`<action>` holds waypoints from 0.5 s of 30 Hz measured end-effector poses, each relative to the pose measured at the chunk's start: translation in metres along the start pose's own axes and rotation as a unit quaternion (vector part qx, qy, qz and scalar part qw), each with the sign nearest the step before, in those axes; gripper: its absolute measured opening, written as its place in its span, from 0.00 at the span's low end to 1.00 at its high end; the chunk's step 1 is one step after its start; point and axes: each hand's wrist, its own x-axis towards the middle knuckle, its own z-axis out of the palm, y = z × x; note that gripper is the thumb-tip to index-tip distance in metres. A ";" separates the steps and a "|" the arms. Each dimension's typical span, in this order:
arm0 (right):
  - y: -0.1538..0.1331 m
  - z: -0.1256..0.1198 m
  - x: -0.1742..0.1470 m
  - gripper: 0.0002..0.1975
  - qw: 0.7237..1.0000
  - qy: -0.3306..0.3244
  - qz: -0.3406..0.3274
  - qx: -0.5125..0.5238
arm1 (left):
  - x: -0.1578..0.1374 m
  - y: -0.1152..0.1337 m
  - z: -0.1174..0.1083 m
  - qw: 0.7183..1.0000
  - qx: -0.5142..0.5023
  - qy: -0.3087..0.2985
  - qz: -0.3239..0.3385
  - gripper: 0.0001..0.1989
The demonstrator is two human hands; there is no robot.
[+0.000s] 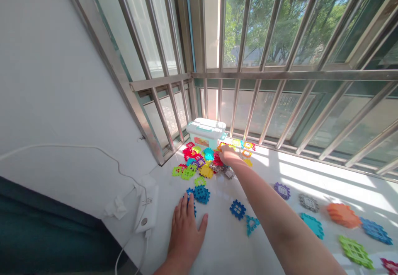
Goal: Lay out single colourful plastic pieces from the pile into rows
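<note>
On my feed, steel window bars (pixel 270 75) fill the top and right of the frame, with a plain white wall (pixel 56 80) down the left and a glossy white surface (pixel 224 246) below, striped with sunlight at right. On it, at the centre, I see the heap of interlocking plastic tiles (pixel 206 170), flat, notched all round like cogs, many with open lattice middles: red, lime, yellow, turquoise, purple and smoky grey, overlapping every which way. My left hand (pixel 188 229), at lower centre, lies palm down with its fingers extended side by side and thumb held wide, fingertips over a blue tile that they partly hide. Behind the heap, a storage box (pixel 205 132) with a white lid sits against the bars, and left of my left hand is a white power strip (pixel 147 213) with cables plugged in. My right hand (pixel 228 155) reaches into the heap's far right side just before the box; its fingertips are lost among the colours, so I can't tell whether they pinch a tile. Single tiles lie apart at lower right: a solid orange one (pixel 343 215), a lime lattice (pixel 356 252), a purple square (pixel 282 191). Left of my right forearm lie a dark blue windowed square (pixel 238 209) and, smallest, a light blue open triangle (pixel 251 225).
</note>
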 end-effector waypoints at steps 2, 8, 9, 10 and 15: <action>-0.011 0.006 -0.015 0.20 1.000 0.006 -0.006 -0.002 | 0.000 0.000 0.001 1.000 -0.002 0.003 -0.001 0.42; -0.032 0.011 -0.046 0.20 0.996 0.008 -0.090 -0.009 | 0.001 0.000 0.001 1.000 -0.009 0.003 -0.002 0.41; -0.030 0.007 -0.045 0.20 0.996 0.012 -0.089 -0.009 | 0.001 0.001 0.001 1.000 -0.009 0.003 -0.002 0.41; -0.025 0.001 -0.042 0.20 0.997 0.019 -0.080 -0.011 | 0.001 0.001 0.001 1.000 -0.008 0.004 -0.003 0.40; 0.028 -0.033 -0.015 0.25 0.994 0.082 0.051 -0.042 | -0.001 0.001 0.001 1.000 0.003 0.003 0.001 0.40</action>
